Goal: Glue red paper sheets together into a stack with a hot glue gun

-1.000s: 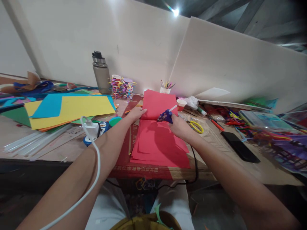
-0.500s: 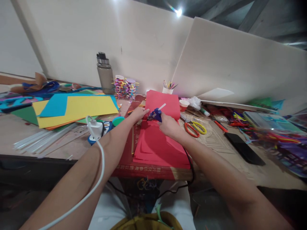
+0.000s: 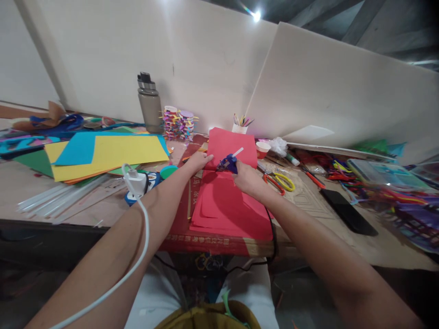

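A blue hot glue gun (image 3: 227, 163) with a pale glue stick jutting from its back is in my right hand (image 3: 245, 176), whose fingers are wrapped round the handle. Its nozzle points left, close to the near edge of a raised or folded red sheet (image 3: 233, 141). My left hand (image 3: 199, 161) rests on that sheet's left edge, thumb stretched out over the paper; the other fingers show only in part. Beneath lies a stack of red paper (image 3: 229, 210) on a red cardboard piece (image 3: 180, 228). The black cord (image 3: 274, 233) drops over the table's front edge.
Orange-and-yellow-handled scissors (image 3: 279, 183) and a black phone (image 3: 348, 212) lie to the right. On the left are coloured sheets (image 3: 128, 155), clear glue sticks (image 3: 56, 201) and a white plug (image 3: 137, 183) with its cable. A bottle (image 3: 149, 107) and decorated cups (image 3: 187, 125) stand behind.
My right hand has moved the glue gun a little to the right along the red sheet's edge. My left hand stays at the sheet's left side.
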The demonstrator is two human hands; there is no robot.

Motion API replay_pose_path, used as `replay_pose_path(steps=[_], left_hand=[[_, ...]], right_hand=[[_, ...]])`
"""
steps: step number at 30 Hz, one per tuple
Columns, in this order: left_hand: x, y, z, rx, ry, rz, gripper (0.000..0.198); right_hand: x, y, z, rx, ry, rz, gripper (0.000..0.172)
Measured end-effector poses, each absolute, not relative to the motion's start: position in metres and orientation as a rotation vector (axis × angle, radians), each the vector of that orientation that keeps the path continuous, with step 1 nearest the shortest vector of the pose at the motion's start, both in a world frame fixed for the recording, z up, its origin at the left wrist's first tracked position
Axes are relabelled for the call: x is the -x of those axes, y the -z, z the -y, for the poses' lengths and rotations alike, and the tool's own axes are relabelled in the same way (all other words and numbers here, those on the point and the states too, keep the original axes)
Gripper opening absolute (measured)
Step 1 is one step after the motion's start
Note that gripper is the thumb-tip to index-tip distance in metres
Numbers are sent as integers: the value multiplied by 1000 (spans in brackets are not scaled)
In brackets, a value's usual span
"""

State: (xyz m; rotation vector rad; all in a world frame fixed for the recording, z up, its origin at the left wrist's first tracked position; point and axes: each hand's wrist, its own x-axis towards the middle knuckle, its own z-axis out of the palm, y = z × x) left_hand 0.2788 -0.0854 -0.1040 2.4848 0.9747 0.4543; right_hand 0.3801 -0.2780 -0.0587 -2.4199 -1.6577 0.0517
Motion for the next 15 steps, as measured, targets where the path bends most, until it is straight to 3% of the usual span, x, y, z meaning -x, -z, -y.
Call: replay_pose_path(steps=[15], left_hand=[[-280, 105, 86, -2453, -487, -980, 38]], right_hand=[[-362, 60, 271, 2362, -113, 1666, 31]])
